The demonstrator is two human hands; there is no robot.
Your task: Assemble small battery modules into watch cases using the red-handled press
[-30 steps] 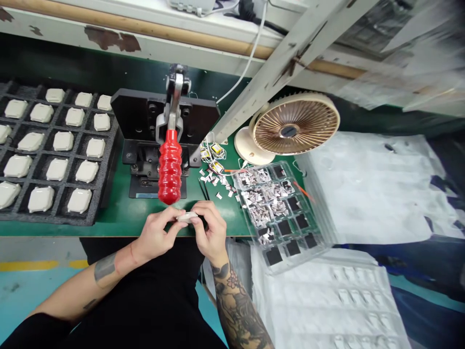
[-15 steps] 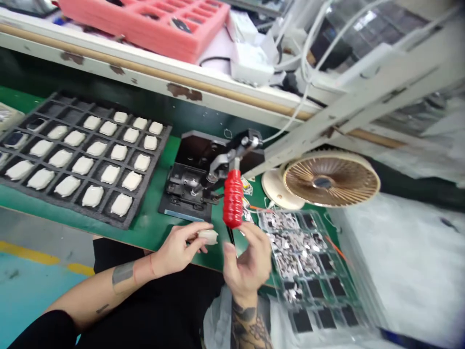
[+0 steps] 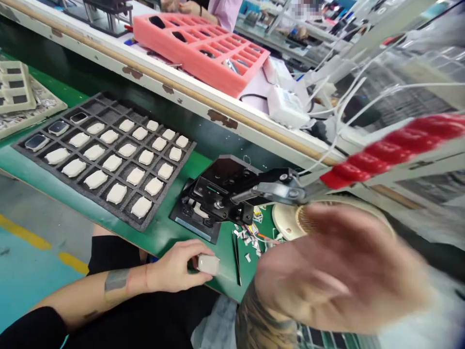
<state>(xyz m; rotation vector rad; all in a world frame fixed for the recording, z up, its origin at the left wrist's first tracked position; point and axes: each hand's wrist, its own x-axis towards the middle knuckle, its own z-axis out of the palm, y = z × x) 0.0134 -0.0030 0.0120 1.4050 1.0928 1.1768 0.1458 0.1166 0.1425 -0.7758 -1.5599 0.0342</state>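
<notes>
My left hand (image 3: pixel 178 267) is closed around a small off-white rounded case (image 3: pixel 208 265), held over the front edge of the green table. Blurred by motion, my right hand (image 3: pixel 337 271) looks spread, palm in sight and nothing visible in it. It is just below the red ribbed handle (image 3: pixel 392 150) of a black clamping fixture (image 3: pixel 221 194), apart from it as far as I can see. The handle points up to the right. A pale piece (image 3: pixel 200 211) shows in the fixture's front. Black tweezers (image 3: pixel 237 259) lie on the table between my hands.
A dark foam tray (image 3: pixel 127 220) at left holds several off-white cases and dark-faced ones. Small white scraps (image 3: pixel 248 240) lie beside the fixture. A fan (image 3: pixel 285 220) stands behind my right hand. On the shelf, a pink foam tray (image 3: pixel 189 63) sits before a co-worker's hands (image 3: pixel 189 7).
The red handle has swung from pointing down toward me to pointing up right, and the fixture's linkage has shifted. My right hand has moved right. My left hand still holds the case, now turned.
</notes>
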